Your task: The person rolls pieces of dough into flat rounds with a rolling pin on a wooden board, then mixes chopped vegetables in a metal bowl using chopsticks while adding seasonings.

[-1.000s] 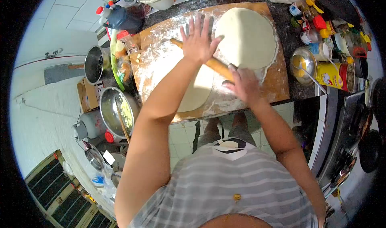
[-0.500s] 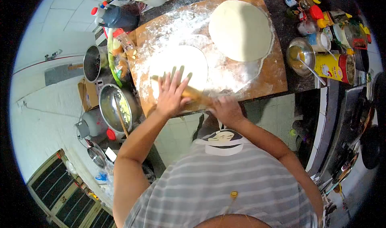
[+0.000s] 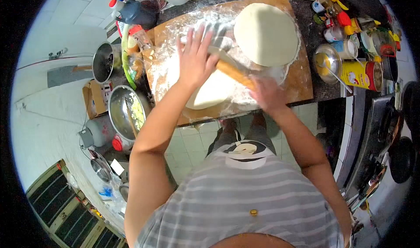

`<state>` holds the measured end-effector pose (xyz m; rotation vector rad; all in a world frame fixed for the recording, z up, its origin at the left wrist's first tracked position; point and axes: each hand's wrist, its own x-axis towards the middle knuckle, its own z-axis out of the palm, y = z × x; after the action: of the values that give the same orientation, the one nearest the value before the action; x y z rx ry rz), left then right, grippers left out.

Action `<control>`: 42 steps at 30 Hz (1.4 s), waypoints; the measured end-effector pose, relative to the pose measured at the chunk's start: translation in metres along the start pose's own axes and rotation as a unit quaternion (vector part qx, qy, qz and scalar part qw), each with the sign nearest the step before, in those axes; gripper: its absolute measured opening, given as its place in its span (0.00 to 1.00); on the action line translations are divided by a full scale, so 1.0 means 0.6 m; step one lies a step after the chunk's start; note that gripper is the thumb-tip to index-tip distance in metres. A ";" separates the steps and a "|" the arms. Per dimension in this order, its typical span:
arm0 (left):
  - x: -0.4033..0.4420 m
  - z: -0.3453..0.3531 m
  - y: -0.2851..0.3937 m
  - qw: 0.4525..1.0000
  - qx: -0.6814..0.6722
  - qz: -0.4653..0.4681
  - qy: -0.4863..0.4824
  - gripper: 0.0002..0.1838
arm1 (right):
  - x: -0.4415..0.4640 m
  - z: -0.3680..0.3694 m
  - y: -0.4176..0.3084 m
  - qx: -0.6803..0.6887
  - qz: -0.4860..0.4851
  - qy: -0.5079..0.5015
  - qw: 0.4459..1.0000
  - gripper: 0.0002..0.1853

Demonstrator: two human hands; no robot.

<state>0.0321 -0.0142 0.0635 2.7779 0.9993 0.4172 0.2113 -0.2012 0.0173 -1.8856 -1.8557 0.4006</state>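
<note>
A wooden rolling pin (image 3: 236,75) lies slanted across a flat sheet of dough (image 3: 212,90) on the floured wooden board (image 3: 302,84). My left hand (image 3: 195,59) presses on the pin's upper left end, palm down, with its fingers stretched out and apart. At the lower right end, my right hand (image 3: 267,92) is closed over the pin, blurred by motion. Part of the dough is hidden under my left hand and forearm. A second round dough sheet (image 3: 265,35) lies flat at the board's far right.
Left of the board stand a metal bowl of chopped greens (image 3: 127,112), a dark pot (image 3: 103,63) and a green onion (image 3: 127,59). On the right are a small bowl with a spoon (image 3: 328,62), a yellow can (image 3: 359,75) and several seasoning bottles (image 3: 337,18).
Both hands have moved away from my body with the rolling pin, farther up the board and slightly right. The pin is now tilted more steeply, and the dough's near edge shows.
</note>
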 end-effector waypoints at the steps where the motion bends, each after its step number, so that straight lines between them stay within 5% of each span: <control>1: -0.046 -0.001 -0.014 0.997 0.043 0.007 -0.059 0.35 | 0.013 0.004 -0.019 0.045 0.006 -0.034 0.998 0.24; 2: -0.085 0.004 -0.026 0.987 0.085 0.007 -0.136 0.35 | 0.023 0.022 -0.028 0.028 -0.012 0.000 1.000 0.24; 5: -0.109 0.059 -0.043 0.983 0.086 -0.007 -0.160 0.36 | 0.039 0.060 -0.029 -0.001 -0.057 0.075 0.996 0.24; 8: -0.008 0.100 -0.016 0.995 0.069 -0.005 -0.078 0.35 | 0.074 0.031 -0.014 0.111 0.232 -0.193 0.947 0.26; 11: 0.094 0.127 0.020 0.997 0.049 -0.009 -0.063 0.34 | 0.061 0.036 0.051 -0.121 -0.016 0.041 0.992 0.26; 15: 0.104 0.074 0.022 0.995 -0.009 -0.096 -0.023 0.35 | 0.112 -0.017 0.047 -0.097 -0.080 0.013 0.992 0.25; 20: -0.143 0.005 -0.028 0.985 0.039 -0.164 -0.040 0.35 | 0.182 -0.006 0.025 -0.035 -0.275 -0.075 0.958 0.24; 24: -0.228 0.052 -0.064 0.973 0.089 -0.189 -0.100 0.36 | 0.189 0.060 0.018 -0.103 -0.169 -0.002 0.980 0.22; 30: -0.034 0.052 -0.134 0.965 0.122 -0.228 -0.050 0.38 | 0.329 0.072 0.021 -0.197 -0.022 0.112 0.974 0.25; 33: -0.074 0.018 -0.095 0.955 0.095 -0.238 -0.149 0.39 | 0.300 0.038 0.005 -0.136 -0.018 -0.065 0.988 0.24; 35: -0.134 -0.007 -0.042 0.948 0.121 -0.213 -0.205 0.40 | 0.206 0.063 0.014 -0.111 -0.091 -0.058 0.988 0.30; 38: -0.186 0.008 -0.025 0.952 0.132 -0.173 -0.214 0.39 | 0.130 0.039 -0.015 -0.103 -0.025 -0.121 0.987 0.39; 42: -0.050 0.034 -0.086 0.968 0.091 -0.191 -0.131 0.38 | 0.212 0.051 0.002 -0.200 0.036 -0.093 0.975 0.42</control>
<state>-0.0142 0.0049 0.0253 2.6011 1.5199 -0.0982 0.2028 -0.0712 0.0047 -2.2500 -2.1215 0.2437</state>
